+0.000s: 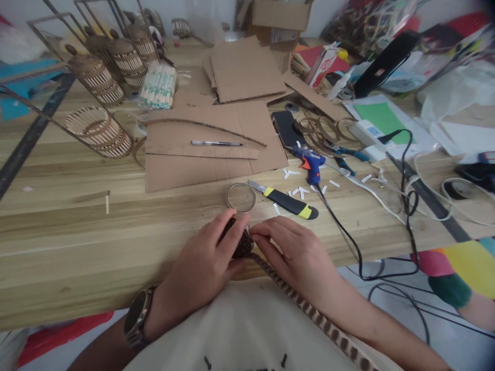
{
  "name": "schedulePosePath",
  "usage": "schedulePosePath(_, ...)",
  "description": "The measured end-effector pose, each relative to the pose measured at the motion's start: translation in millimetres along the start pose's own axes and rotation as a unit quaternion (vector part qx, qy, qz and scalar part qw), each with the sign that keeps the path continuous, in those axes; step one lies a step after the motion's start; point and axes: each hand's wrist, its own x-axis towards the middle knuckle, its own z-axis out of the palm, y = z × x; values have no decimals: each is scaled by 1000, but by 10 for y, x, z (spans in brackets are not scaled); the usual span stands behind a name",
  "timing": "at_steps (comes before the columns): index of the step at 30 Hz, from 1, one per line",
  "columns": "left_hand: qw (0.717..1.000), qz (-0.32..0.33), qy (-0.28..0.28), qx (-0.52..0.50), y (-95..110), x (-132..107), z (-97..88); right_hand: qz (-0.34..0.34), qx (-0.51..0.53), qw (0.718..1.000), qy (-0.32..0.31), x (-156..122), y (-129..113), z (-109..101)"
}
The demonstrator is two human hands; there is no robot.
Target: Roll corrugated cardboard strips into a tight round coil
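At the table's front edge, my left hand [211, 252] has its fingers wrapped over a dark coil of corrugated cardboard strip [243, 246]. The strip's long tail [309, 310] runs down to the right, passing over my lap and beneath my right forearm. My right hand [292, 247] pinches at the right side of the coil; its thumb and fingertips are together there, and a small pale bit shows beside them. Just beyond the coil lies a thin ring [241, 198]. A black and yellow utility knife [288, 201] with its blade out rests right of the ring.
A blue glue gun [314, 166] trails a black cord [348, 238] off the front edge. White paper scraps [300, 191] lie around it. Cardboard sheets [185, 170] with a pen [217, 143] are farther back. Slatted lanterns [98, 131] stand left; pliers [350, 153] lie right.
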Motion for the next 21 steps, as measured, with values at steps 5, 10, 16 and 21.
schedulePosePath(5, 1000, 6, -9, 11, 2, -8, 14, -23, -38, 999, -3, 15, 5, -5)
schedulePosePath(10, 1000, -4, -17, -9, 1, -3, 12, -24, -35, 999, 9, 35, 4, -7)
schedulePosePath(16, 999, -30, -28, -35, -7, 5, 27, -13, -13, 1000, 17, 2, 28, -26)
schedulePosePath(21, 998, -29, -36, -38, -11, 19, 32, -31, -53, 997, 41, 0, 31, 0)
